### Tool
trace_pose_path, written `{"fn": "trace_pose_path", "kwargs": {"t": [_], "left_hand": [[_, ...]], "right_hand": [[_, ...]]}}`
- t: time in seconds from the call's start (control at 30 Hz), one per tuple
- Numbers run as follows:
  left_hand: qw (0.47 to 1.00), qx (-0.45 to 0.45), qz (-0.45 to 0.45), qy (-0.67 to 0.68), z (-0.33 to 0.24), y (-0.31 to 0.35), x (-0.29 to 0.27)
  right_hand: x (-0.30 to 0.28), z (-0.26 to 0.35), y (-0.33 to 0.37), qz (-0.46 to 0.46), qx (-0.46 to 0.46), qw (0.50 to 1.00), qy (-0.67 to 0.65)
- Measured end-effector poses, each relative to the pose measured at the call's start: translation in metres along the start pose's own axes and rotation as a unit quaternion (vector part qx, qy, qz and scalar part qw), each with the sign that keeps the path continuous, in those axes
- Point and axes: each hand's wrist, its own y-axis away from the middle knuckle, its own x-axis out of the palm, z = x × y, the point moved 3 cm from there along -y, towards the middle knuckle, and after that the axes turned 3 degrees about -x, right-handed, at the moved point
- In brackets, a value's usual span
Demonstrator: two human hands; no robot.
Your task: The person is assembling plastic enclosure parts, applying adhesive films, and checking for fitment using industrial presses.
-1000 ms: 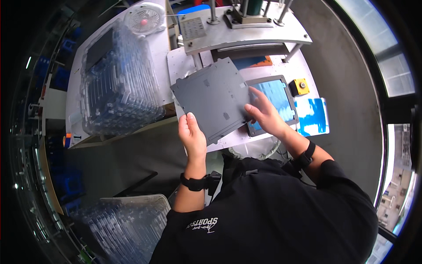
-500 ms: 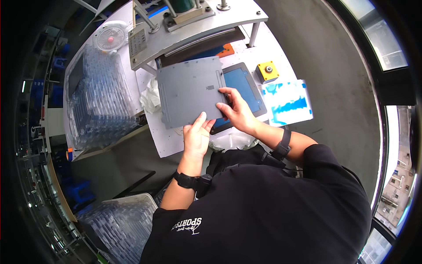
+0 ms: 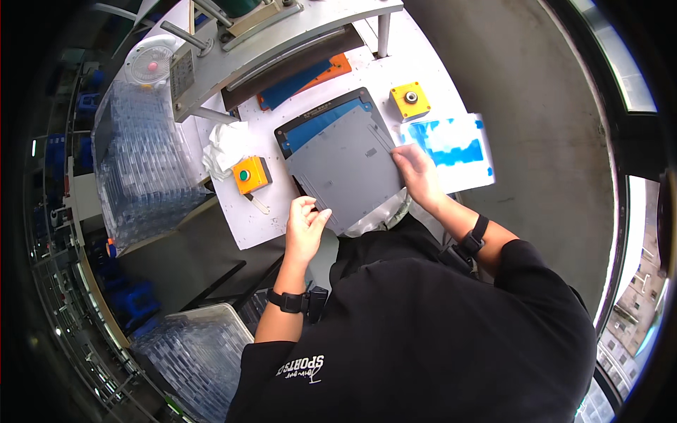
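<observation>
A thin grey flat panel (image 3: 345, 173) with ridged strips along two sides is held tilted between my hands. My right hand (image 3: 421, 176) pinches its right edge. At the panel's lower left edge, my left hand (image 3: 305, 229) has thumb and fingers closed round the border. Beneath the panel lies a black-framed plate with a blue surface (image 3: 305, 132); the panel covers most of it. A yellow box with a green button (image 3: 252, 175) stands left of the panel, beside a small knife-like tool (image 3: 257, 204).
A metal press frame (image 3: 282, 46) stands over the table's far side, with orange and blue sheets (image 3: 303, 83) under it. Another yellow button box (image 3: 410, 101) and a blue-and-white sheet (image 3: 451, 151) are at right. Crumpled white cloth (image 3: 229, 144), a fan (image 3: 151, 62) and stacked clear trays (image 3: 141, 155) are left.
The grey panel has moved right and down and turned, now over the black-framed plate. My right hand has shifted to its right edge. The left yellow button box has come into view.
</observation>
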Motion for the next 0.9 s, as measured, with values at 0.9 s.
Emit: {"fn": "trace_pose_path", "kwargs": {"t": [0.9], "left_hand": [[0.922,0.135,-0.164,-0.323,0.042,-0.060,-0.010]], "right_hand": [[0.023,-0.034,-0.030,-0.014,-0.203,0.944,0.258]]}}
